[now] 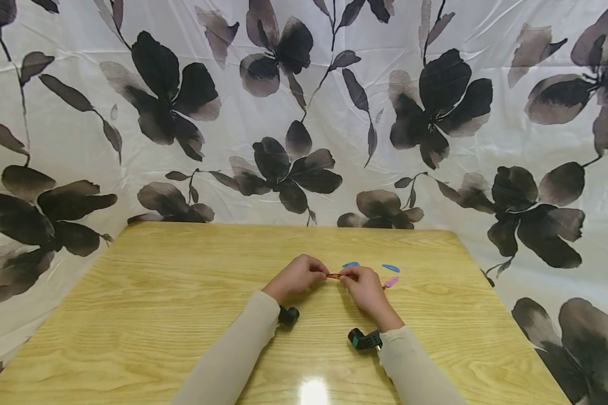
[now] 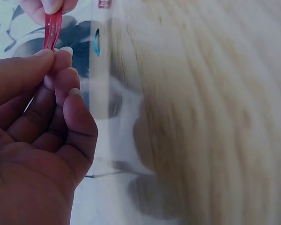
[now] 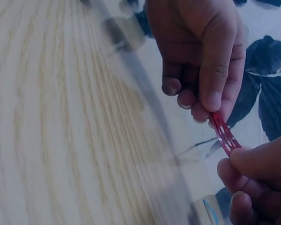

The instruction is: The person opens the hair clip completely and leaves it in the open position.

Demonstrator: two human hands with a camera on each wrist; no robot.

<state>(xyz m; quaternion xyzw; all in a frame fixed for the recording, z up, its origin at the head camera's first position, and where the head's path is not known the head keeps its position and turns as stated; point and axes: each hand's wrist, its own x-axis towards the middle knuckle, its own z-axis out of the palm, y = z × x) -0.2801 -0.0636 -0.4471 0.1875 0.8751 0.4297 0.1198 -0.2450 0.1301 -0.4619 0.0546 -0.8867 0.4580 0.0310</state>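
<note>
A red snap hair clip (image 1: 333, 275) is stretched between my two hands over the table. My left hand (image 1: 298, 279) pinches one end between thumb and forefinger; in the left wrist view its other fingers are curled in beneath. The opposite end is pinched by my right hand (image 1: 365, 289). From the right wrist view, the clip (image 3: 225, 135) shows slots along its metal strip. Just past the right hand lie two blue hair clips (image 1: 391, 268) and a pink hair clip (image 1: 392, 282), with a small orange piece partly hidden by that hand.
The wood-grain table (image 1: 182, 292) reaches back to a floral cloth (image 1: 273, 112) hung behind it. Black wrist camera mounts (image 1: 365, 339) sit by both sleeves, close over the tabletop. A bright reflection shows near the front edge.
</note>
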